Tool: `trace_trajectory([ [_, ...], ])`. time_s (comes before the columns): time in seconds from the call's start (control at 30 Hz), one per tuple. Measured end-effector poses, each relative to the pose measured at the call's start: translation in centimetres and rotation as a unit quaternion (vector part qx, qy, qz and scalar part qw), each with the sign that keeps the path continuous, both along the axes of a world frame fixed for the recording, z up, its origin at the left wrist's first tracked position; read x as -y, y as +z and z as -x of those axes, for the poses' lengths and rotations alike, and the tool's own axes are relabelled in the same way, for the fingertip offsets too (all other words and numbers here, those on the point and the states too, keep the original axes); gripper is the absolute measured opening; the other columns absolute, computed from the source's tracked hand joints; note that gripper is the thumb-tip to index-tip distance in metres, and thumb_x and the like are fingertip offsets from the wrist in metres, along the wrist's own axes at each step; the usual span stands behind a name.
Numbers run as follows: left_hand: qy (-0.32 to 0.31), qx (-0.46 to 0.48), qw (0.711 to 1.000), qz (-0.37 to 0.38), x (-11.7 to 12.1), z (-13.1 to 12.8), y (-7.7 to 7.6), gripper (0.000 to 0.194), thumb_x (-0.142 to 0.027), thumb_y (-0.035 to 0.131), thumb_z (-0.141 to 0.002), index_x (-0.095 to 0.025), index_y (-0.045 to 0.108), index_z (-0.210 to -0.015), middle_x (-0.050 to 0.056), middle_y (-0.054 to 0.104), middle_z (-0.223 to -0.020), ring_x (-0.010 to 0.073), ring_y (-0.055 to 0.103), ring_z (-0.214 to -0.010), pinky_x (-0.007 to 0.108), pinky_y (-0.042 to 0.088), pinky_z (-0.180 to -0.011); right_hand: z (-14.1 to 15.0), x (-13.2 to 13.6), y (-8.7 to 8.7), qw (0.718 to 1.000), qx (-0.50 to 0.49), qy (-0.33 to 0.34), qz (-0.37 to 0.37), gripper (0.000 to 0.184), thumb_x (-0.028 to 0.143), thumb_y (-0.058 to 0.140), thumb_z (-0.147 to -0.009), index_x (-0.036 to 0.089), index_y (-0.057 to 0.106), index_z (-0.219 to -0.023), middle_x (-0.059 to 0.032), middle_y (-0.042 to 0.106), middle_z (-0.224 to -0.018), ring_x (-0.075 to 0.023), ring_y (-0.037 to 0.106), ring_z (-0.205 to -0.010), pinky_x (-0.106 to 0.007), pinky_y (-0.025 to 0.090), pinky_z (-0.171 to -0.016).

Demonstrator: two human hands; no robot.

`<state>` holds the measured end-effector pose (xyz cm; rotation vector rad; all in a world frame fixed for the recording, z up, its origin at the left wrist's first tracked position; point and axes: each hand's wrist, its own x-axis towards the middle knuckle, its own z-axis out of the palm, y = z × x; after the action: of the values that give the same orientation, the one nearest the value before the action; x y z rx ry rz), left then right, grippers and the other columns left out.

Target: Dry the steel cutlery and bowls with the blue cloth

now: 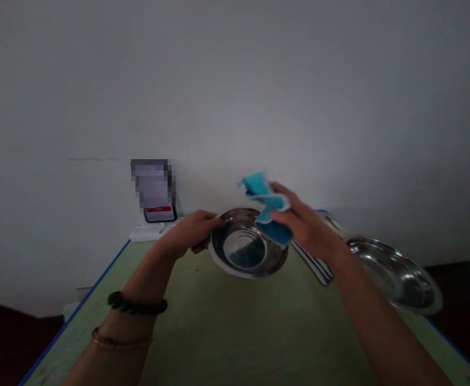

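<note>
A shiny metal bowl is held by its left rim, its inside turned up towards me. My left hand is closed on that rim, thumb on the inner side and fingers underneath. Above the bowl's right side, my right hand grips a crumpled blue cloth with pale edges. The cloth is slightly blurred and overlaps the bowl's right rim in view; whether it touches the bowl I cannot tell.
A second metal bowl rests at the table's right edge. Several long metal utensils lie between the bowls. A phone stands on a white holder at the back left, near the wall. The green table has blue edging.
</note>
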<state>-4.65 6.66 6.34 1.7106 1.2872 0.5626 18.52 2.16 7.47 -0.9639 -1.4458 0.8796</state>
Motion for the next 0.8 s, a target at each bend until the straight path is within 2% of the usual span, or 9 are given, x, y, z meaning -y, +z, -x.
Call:
trace_trajectory([
  [0.1, 0.021, -0.025, 0.999, -0.015, 0.6, 0.1, 1.1, 0.025, -0.031, 0.049, -0.076, -0.016, 0.056, -0.057, -0.005, 0.040, -0.033, 0.0066, 0.033, -0.024, 0.016, 0.022, -0.026, 1.4, 0.7, -0.9, 0.992, 0.126, 0.007, -0.029, 0.038, 0.050, 0.053, -0.077, 0.027, 0.061, -0.107, -0.0048, 0.057, -0.122, -0.0239, 0.043, -0.123, -0.047, 0.032, -0.103],
  [0.23, 0.026, -0.071, 0.996, -0.038, 1.4, 0.3, 2.4, 0.026, -0.029, 0.049, -0.076, -0.016, 0.055, -0.054, -0.003, 0.047, -0.034, 0.0082, 0.040, -0.025, 0.016, 0.025, -0.027, 2.3, -0.1, -1.8, 0.952, 0.302, 0.014, -0.056, 0.045, 0.052, 0.046, -0.081, 0.028, 0.055, -0.117, -0.0052, 0.044, -0.136, -0.0226, 0.034, -0.129, -0.046, 0.025, -0.107],
  [0.33, 0.014, -0.052, 0.997, -0.050, 1.9, 0.4, 3.0, 0.026, -0.029, 0.048, -0.078, -0.016, 0.056, -0.057, -0.003, 0.048, -0.034, 0.0082, 0.040, -0.025, 0.016, 0.026, -0.026, 2.6, -0.9, -2.8, 0.925, 0.367, -0.080, -0.059, 0.061, 0.052, 0.044, -0.081, 0.022, 0.037, -0.133, -0.0107, 0.030, -0.144, -0.0247, 0.024, -0.134, -0.047, 0.020, -0.109],
  [0.4, 0.003, -0.045, 0.997, -0.061, 2.2, 0.3, 3.3, 0.025, -0.029, 0.047, -0.079, -0.016, 0.057, -0.060, -0.004, 0.048, -0.034, 0.0085, 0.042, -0.025, 0.016, 0.028, -0.027, 2.7, -1.2, -3.5, 0.914, 0.370, -0.157, -0.051, 0.076, 0.053, 0.048, -0.079, 0.015, 0.022, -0.139, -0.0166, 0.021, -0.146, -0.0295, 0.016, -0.136, -0.051, 0.021, -0.107],
  [0.47, -0.007, -0.042, 0.996, -0.077, 2.4, 0.1, 3.6, 0.024, -0.028, 0.046, -0.080, -0.017, 0.056, -0.062, -0.004, 0.049, -0.035, 0.0092, 0.045, -0.026, 0.016, 0.031, -0.028, 3.0, -1.4, -3.9, 0.904, 0.358, -0.229, -0.045, 0.088, 0.054, 0.052, -0.075, 0.010, 0.011, -0.141, -0.0221, 0.018, -0.145, -0.0342, 0.018, -0.134, -0.052, 0.025, -0.104],
  [0.53, -0.015, -0.037, 0.995, -0.091, 2.6, 0.0, 3.8, 0.023, -0.028, 0.046, -0.080, -0.017, 0.054, -0.062, -0.004, 0.050, -0.036, 0.0098, 0.048, -0.028, 0.016, 0.034, -0.029, 3.1, -1.4, -3.8, 0.890, 0.351, -0.289, -0.033, 0.090, 0.055, 0.053, -0.074, 0.006, 0.013, -0.139, -0.0262, 0.027, -0.138, -0.0374, 0.031, -0.127, -0.051, 0.033, -0.098],
  [0.6, -0.015, -0.036, 0.994, -0.105, 2.7, -0.2, 4.0, 0.023, -0.027, 0.047, -0.080, -0.018, 0.053, -0.060, -0.004, 0.051, -0.037, 0.0105, 0.050, -0.029, 0.016, 0.036, -0.030, 3.1, -1.3, -3.4, 0.878, 0.368, -0.307, -0.003, 0.075, 0.056, 0.047, -0.077, 0.005, 0.032, -0.130, -0.0268, 0.041, -0.125, -0.0376, 0.046, -0.113, -0.049, 0.039, -0.089],
  [0.7, -0.025, -0.058, 0.991, -0.121, 3.0, -0.7, 4.0, 0.021, -0.024, 0.046, -0.079, -0.017, 0.054, -0.060, -0.004, 0.053, -0.038, 0.0114, 0.052, -0.029, 0.016, 0.036, -0.030, 2.9, -1.2, -2.9, 0.876, 0.413, -0.244, 0.056, 0.058, 0.060, 0.032, -0.081, 0.011, 0.051, -0.107, -0.0222, 0.058, -0.101, -0.0340, 0.058, -0.094, -0.044, 0.043, -0.077],
  [0.8, -0.083, -0.095, 0.985, -0.117, 3.3, -1.4, 3.4, 0.021, -0.021, 0.044, -0.078, -0.017, 0.059, -0.065, -0.003, 0.053, -0.038, 0.0117, 0.051, -0.029, 0.016, 0.035, -0.030, 3.1, -1.0, -2.8, 0.882, 0.425, -0.187, 0.075, 0.057, 0.066, 0.040, -0.075, 0.016, 0.052, -0.098, -0.0163, 0.064, -0.087, -0.0297, 0.061, -0.081, -0.037, 0.043, -0.064],
])
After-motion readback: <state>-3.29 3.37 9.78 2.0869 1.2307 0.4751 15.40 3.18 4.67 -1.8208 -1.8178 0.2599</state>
